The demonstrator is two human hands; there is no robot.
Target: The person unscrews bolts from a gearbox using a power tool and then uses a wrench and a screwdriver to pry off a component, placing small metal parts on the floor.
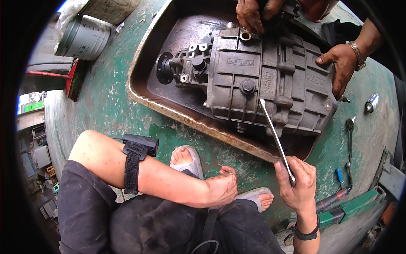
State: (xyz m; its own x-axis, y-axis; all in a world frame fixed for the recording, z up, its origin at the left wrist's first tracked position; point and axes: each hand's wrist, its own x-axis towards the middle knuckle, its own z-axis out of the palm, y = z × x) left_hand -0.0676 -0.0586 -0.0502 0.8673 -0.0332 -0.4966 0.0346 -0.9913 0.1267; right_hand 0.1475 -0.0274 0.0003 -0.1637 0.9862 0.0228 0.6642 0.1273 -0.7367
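A large grey metal gearbox (247, 80) lies in a shallow metal tray (177, 115). My right hand (297, 181) is wrapped round the near end of a slim steel pry bar (275, 137). The bar's flat far tip rests against the ribbed casing, close to a round plug (247, 86). My left hand (223, 189) is loosely curled into a fist near my knees, and nothing shows in it. Its forearm lies across my leg, with a black device (148, 144) strapped on. Another person's hand (341, 63), wearing a metal watch, presses on the gearbox's right end.
That person's other hand (250, 15) is at the gearbox's far edge, partly cut off. At right on the green floor are a small can (372, 103), a ratchet (350, 125) and a green case (351, 209). A grey bucket (84, 39) stands at the far left.
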